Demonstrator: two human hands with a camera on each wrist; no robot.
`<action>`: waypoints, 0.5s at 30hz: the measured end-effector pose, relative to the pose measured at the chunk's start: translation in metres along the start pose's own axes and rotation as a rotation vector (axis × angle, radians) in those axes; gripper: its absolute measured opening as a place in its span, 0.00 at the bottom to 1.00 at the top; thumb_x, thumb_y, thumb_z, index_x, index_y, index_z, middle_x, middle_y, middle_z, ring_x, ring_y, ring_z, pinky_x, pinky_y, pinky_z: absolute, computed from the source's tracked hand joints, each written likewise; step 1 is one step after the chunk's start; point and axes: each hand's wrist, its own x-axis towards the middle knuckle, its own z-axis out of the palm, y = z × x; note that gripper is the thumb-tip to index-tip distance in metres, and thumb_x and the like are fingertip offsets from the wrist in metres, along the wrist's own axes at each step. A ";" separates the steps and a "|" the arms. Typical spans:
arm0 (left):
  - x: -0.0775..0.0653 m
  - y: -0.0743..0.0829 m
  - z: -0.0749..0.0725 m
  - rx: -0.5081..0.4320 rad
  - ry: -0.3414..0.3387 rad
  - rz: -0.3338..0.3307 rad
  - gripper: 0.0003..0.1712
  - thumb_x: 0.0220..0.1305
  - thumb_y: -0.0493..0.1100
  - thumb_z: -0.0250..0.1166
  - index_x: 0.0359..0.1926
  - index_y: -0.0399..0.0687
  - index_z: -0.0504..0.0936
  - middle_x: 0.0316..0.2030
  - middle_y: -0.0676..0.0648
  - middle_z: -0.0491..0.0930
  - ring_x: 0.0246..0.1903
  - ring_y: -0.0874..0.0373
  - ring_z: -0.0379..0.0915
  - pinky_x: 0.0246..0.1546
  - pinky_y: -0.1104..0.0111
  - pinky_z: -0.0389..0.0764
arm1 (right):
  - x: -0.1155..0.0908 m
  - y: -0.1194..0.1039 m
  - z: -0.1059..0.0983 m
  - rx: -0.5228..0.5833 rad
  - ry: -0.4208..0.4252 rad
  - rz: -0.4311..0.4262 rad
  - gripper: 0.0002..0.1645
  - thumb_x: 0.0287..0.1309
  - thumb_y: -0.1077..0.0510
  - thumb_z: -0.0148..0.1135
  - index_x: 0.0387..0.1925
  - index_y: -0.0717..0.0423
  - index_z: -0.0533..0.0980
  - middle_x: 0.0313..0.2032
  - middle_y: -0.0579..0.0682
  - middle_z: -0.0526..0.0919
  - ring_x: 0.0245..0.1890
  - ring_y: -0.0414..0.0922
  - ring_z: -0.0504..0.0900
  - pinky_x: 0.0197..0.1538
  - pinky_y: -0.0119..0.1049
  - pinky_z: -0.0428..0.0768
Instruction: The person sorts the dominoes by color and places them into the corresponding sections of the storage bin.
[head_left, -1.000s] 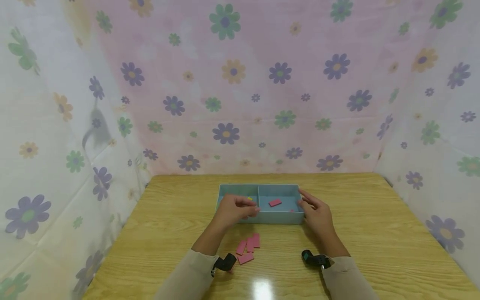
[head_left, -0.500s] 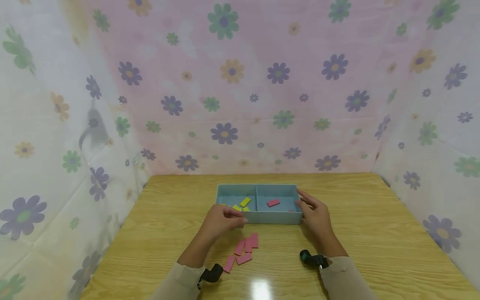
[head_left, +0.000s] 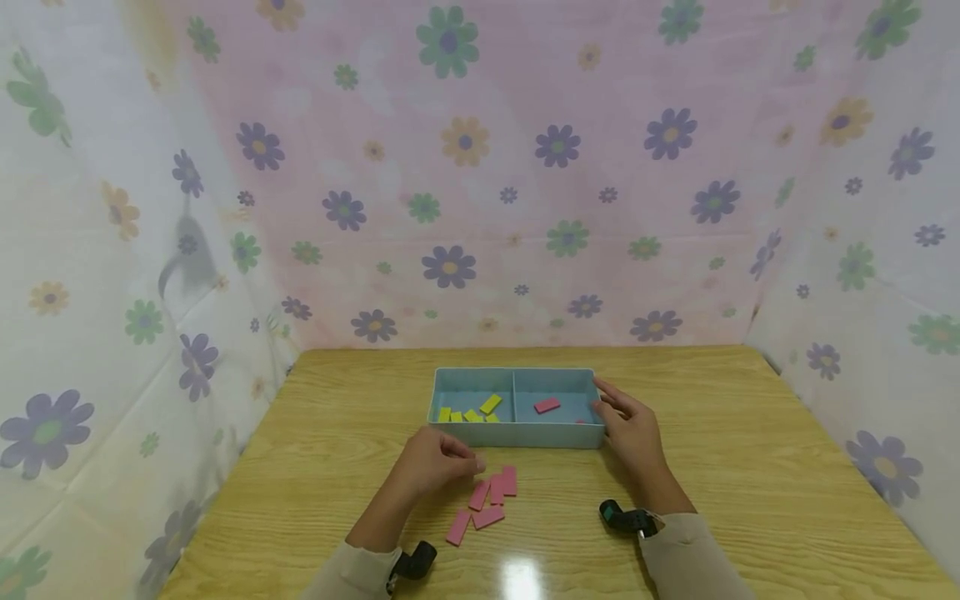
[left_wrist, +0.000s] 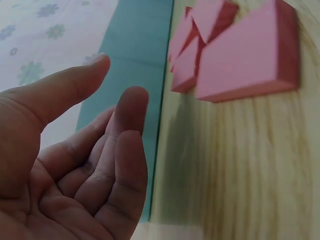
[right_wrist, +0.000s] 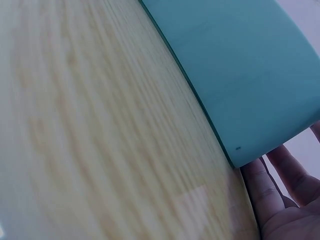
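Note:
My left hand (head_left: pixel 435 461) hovers just in front of the divided light-blue box (head_left: pixel 540 435), beside several pink rectangular blocks (head_left: pixel 488 517) on the table. Nothing is between its thumb and loosely bent fingers (left_wrist: pixel 131 112), as the left wrist view shows. The right hand (head_left: pixel 637 433) holds the right end of the box, thumb at the rim and index finger by the back corner. Several yellow blocks (head_left: pixel 491 404) lie in the left compartment. In the right compartment lies a pink block (head_left: pixel 547 405), with another mostly hidden behind the front wall.
The box stands near the back half of a wood-grain table (head_left: pixel 337 400). Flower-print cloth (head_left: pixel 480 208) hangs behind the table and along both sides. Black cameras are strapped to both wrists, the left wrist camera (head_left: pixel 417 560) close to the loose pink blocks.
My left hand has drawn back from over the left compartment toward the loose pink blocks, and the yellow blocks have come into view. The right hand stays at the box's end.

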 end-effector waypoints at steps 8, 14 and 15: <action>0.000 -0.007 0.004 0.046 -0.076 -0.023 0.07 0.53 0.49 0.81 0.27 0.54 0.92 0.27 0.55 0.88 0.29 0.60 0.78 0.29 0.66 0.79 | 0.002 -0.001 0.000 -0.003 0.011 -0.003 0.26 0.75 0.47 0.60 0.71 0.36 0.74 0.68 0.58 0.74 0.64 0.54 0.78 0.50 0.28 0.84; -0.003 -0.009 0.008 0.054 -0.108 -0.025 0.08 0.54 0.49 0.81 0.25 0.53 0.92 0.25 0.55 0.88 0.28 0.60 0.81 0.29 0.66 0.80 | 0.001 0.000 0.001 -0.005 0.009 -0.007 0.26 0.74 0.47 0.60 0.71 0.36 0.74 0.68 0.58 0.74 0.64 0.55 0.78 0.50 0.28 0.84; -0.004 -0.009 0.009 0.056 -0.108 -0.019 0.08 0.53 0.49 0.81 0.24 0.53 0.92 0.24 0.55 0.87 0.28 0.60 0.81 0.29 0.66 0.80 | 0.001 0.000 0.001 -0.008 0.007 -0.006 0.26 0.74 0.46 0.60 0.71 0.36 0.74 0.68 0.58 0.74 0.64 0.55 0.78 0.50 0.28 0.84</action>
